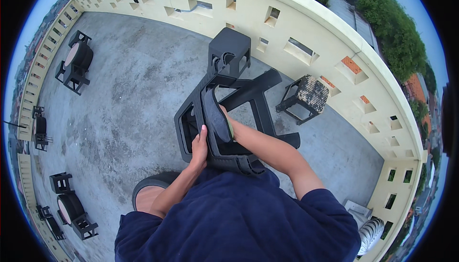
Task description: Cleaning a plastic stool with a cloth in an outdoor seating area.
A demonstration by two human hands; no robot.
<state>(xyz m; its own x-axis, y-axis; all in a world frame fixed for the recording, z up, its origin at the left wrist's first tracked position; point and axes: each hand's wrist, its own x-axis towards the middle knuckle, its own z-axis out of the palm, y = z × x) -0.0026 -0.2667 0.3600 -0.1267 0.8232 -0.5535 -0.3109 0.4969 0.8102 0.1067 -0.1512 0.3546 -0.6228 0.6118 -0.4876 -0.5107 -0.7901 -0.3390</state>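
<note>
The black plastic stool (224, 114) contrasts with a speckled black-and-cream stool (311, 93), grey floor (129, 94) and cream parapet (306, 27).

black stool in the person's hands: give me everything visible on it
The black stool looks like moulded plastic, with a square seat frame and splayed legs joined by crossbars. It is off the floor, tipped on its side against the person's blue shirt, legs pointing away toward the parapet. The left hand grips the seat rim. The right hand reaches inside the frame, mostly hidden, pressing a dark grey cloth against the underside; a green edge shows beside it. Surface condition is too dark to judge.
</note>
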